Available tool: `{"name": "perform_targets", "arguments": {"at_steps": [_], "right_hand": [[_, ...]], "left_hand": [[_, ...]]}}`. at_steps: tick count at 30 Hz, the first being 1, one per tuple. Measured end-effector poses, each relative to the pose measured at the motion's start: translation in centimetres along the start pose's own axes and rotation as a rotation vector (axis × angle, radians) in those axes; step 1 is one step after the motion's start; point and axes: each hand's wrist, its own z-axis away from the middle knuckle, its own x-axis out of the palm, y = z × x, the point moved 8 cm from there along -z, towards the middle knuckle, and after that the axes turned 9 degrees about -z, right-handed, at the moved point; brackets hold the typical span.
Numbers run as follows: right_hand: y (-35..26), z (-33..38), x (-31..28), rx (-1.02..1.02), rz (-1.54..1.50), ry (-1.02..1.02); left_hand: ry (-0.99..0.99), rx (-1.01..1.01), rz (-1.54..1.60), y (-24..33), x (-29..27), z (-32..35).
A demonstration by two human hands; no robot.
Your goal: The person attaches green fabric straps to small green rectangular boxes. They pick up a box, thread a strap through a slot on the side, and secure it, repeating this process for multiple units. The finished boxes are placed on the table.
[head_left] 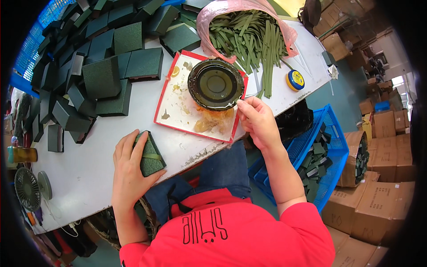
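Observation:
My left hand (129,155) is wrapped round a small dark green box (151,165) resting on the table near its front edge. A lighter green ribbon strip (152,156) lies across that box. My right hand (260,119) is closed in a pinch at the right rim of a dark round bowl (214,83); whatever lies between the fingertips is too small to make out. Shiny, dark liquid or a dark inner surface shows in the bowl. Beneath the bowl is a red-edged white tray (171,113) smeared with amber, glue-like residue.
Many dark green boxes (102,78) are heaped at the left. Behind the bowl, a pink plastic bag (205,31) spills green ribbon strips (249,38). A round blue-and-yellow tin (295,80) sits at right, a small fan (27,189) at left. Blue crates (340,153) and cartons (382,158) stand beyond the table.

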Motion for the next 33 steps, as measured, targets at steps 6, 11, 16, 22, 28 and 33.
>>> {"name": "perform_targets", "arguments": {"at_steps": [6,11,16,22,28,33], "right_hand": [[-0.7,0.9,-1.0,-0.133,-0.118,0.019],[-1.6,4.6,1.6,-0.290,-0.121,-0.088],[3.1,8.4,7.1,0.141,-0.026,-0.413],[6.1,9.4,9.7,0.399,0.128,-0.504],[6.8,9.0,9.8,0.435,0.177,-0.518],[7.0,8.9,9.8,0.441,0.188,-0.530]], "left_hand": [[0.058,-0.009,0.082,-0.4,-0.4,0.1],[0.162,0.109,0.231,0.2,-2.3,0.1],[0.138,0.309,0.366,2.9,-2.7,-0.9],[0.086,0.365,0.453,3.8,-2.4,-1.2],[0.056,0.385,0.486,4.2,-2.2,-1.4],[0.036,0.390,0.499,4.3,-2.2,-1.4]]}}
